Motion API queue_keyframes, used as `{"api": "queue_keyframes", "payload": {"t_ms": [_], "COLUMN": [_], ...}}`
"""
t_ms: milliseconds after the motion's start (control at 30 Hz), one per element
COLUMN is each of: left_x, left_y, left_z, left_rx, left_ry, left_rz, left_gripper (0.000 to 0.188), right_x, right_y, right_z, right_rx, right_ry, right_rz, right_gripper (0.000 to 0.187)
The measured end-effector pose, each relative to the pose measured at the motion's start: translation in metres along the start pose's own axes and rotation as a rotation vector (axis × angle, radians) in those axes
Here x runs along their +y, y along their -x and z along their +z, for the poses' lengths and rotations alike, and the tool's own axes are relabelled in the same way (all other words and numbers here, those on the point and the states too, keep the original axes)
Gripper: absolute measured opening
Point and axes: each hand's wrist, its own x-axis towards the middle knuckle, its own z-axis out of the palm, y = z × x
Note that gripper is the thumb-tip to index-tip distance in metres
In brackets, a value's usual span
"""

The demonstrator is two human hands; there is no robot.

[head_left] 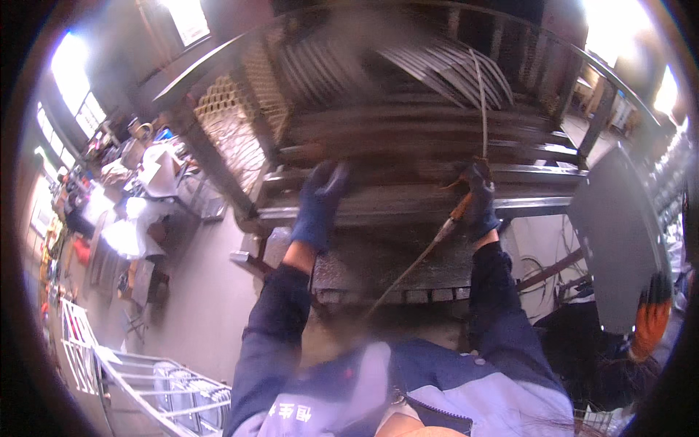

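My left hand, in a dark blue glove, is raised beside the left part of a dark metal frame with step-like bars. Blur softens its fingers, but they look apart, with nothing visible in them. At the right of the frame my right hand, gloved the same, is closed round a long thin rod-like tool. The tool has an orange-brown section at the hand. One thin length slants down-left toward my body, and a pale thin rod rises beyond the hand. I cannot make out the tool's exact kind.
On the right another person's orange and black glove is at a grey curved panel. Cables lie on the floor behind it. A cluttered bench stands left, with a white metal rack nearer. Slatted metal pieces lie atop the frame.
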Motion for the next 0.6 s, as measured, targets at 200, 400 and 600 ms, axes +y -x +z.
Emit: {"api": "queue_keyframes", "payload": {"t_ms": [200,400,600], "left_x": [-0.043,-0.051,-0.058], "left_y": [-0.182,-0.270,-0.291], "left_z": [0.174,0.277,0.278], "left_rx": [-0.188,-0.253,-0.170], "left_ry": [-0.302,-0.235,-0.050], "left_rz": [-0.182,-0.351,-0.378], "left_gripper": [0.041,0.043,0.046], "right_x": [-0.019,-0.024,-0.022], "right_y": [0.006,0.004,0.015], "right_z": [0.000,-0.005,-0.017], "right_rx": [0.010,-0.083,-0.126], "right_ry": [-0.249,-0.242,0.432], "right_rz": [0.305,0.451,-0.019], "right_gripper": [0.035,0.053,0.051]}}
